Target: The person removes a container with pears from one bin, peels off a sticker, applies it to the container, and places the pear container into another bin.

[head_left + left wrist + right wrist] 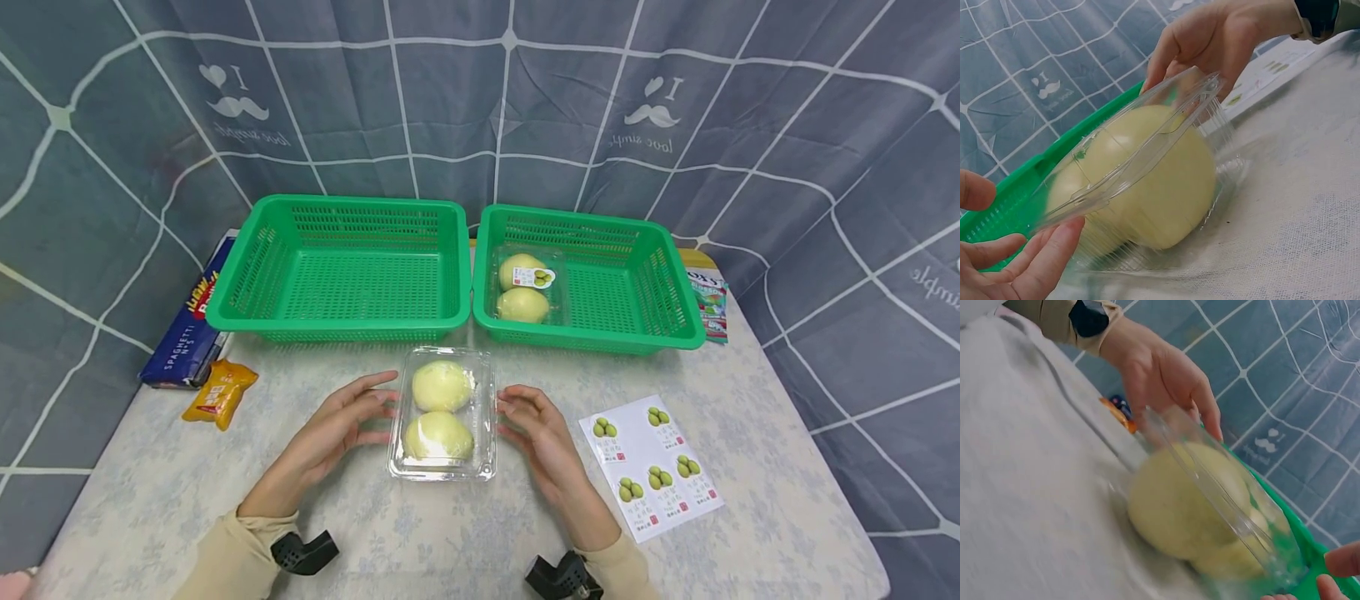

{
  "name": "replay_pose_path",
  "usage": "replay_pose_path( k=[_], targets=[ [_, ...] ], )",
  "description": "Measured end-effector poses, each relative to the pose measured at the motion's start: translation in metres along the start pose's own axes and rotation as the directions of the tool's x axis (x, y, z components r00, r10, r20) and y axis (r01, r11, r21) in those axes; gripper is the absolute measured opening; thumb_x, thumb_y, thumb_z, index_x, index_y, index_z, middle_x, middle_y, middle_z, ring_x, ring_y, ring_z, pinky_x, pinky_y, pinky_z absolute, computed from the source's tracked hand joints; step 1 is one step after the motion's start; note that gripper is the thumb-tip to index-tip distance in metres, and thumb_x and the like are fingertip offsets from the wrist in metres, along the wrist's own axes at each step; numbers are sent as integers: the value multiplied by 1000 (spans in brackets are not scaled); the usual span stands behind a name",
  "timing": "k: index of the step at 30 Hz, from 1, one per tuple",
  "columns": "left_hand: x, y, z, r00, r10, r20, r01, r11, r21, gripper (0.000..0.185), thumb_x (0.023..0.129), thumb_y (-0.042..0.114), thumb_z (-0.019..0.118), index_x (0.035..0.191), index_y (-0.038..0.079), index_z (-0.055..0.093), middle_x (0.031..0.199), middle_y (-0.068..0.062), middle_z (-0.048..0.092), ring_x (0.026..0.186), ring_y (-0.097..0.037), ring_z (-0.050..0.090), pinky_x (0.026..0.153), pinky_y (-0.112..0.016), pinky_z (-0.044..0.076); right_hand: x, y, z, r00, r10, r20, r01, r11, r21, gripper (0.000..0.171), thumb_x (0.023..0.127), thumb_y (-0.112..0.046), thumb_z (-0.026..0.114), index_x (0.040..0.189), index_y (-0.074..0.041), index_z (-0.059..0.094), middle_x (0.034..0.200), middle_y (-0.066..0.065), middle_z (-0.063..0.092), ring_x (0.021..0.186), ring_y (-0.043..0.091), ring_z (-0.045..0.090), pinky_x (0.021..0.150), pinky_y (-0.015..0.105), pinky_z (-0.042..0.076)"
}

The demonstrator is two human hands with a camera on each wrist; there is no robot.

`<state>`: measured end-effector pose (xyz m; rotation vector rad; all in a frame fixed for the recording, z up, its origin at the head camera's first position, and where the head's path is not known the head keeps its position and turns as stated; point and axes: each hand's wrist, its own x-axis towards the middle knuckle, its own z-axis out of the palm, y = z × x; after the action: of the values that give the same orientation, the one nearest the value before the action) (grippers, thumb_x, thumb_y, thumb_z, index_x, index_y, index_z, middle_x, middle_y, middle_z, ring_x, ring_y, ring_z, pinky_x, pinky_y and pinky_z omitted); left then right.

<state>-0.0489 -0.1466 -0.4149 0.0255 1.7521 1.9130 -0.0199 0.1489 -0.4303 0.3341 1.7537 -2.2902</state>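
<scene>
A clear plastic clamshell box (481,417) with its lid down stands on the table in front of the baskets. Two pale yellow-green pears (439,436) lie inside it, one behind the other. My left hand (341,429) is at the box's left side, fingers spread and slightly bent, fingertips right by its edge. On the opposite side is my right hand (536,433), its fingers loosely bent and close to the wall. In the left wrist view, left fingertips (1067,232) reach the lid's rim. No label shows on this box.
Behind stand two green baskets, the left one (337,327) and the right one (600,336). A labelled box of pears (523,305) lies in the right basket. A pear sticker sheet (651,467) lies at right. Spaghetti box (180,342), orange packet (220,393) and snack bag (711,304) flank the baskets.
</scene>
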Motion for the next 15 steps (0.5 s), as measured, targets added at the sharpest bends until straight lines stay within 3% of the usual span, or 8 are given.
replay_pose_path(
  k=[4, 7, 9, 11, 15],
  targets=[
    [0, 0, 0, 1000, 4, -7, -4, 1000, -13, 59, 107, 24, 48, 157, 2, 26, 123, 2, 56, 105, -6, 62, 87, -31, 60, 1, -7, -12, 998, -60, -36, 56, 992, -110, 35, 98, -6, 59, 132, -2, 52, 132, 10, 58, 116, 16, 61, 97, 33, 54],
    [0, 0, 1, 1000, 4, -13, -4, 1000, -19, 59, 107, 25, 48, 157, 2, 27, 123, 3, 57, 105, -6, 62, 87, -30, 60, 0, -15, -27, 989, -135, -60, 112, 950, -292, 35, 99, -8, 60, 133, -3, 54, 137, 14, 56, 120, 20, 58, 99, 34, 50],
    [0, 0, 1, 1000, 2, -18, -2, 1000, -21, 58, 107, 25, 48, 157, 2, 28, 123, 4, 57, 105, -6, 62, 87, -30, 60, -1, -21, -41, 983, -176, -57, 134, 890, -437, 36, 100, -12, 60, 135, -4, 54, 139, 15, 55, 126, 25, 55, 104, 39, 48],
    [0, 1, 1, 1000, -2, -23, 1, 1000, -25, 58, 107, 25, 47, 157, 3, 28, 124, 4, 58, 106, -6, 62, 88, -30, 59, -2, -27, -56, 978, -203, -47, 141, 809, -571, 38, 102, -17, 60, 137, -4, 53, 141, 15, 54, 131, 29, 52, 108, 47, 45],
    [1, 1, 2, 999, -8, -37, 7, 999, -31, 58, 107, 26, 49, 157, 4, 30, 123, 5, 58, 106, -6, 62, 87, -30, 59, -4, -39, -84, 977, -212, -18, 133, 675, -726, 43, 102, -23, 60, 140, -3, 51, 145, 19, 51, 137, 39, 45, 111, 57, 42]
  ],
)
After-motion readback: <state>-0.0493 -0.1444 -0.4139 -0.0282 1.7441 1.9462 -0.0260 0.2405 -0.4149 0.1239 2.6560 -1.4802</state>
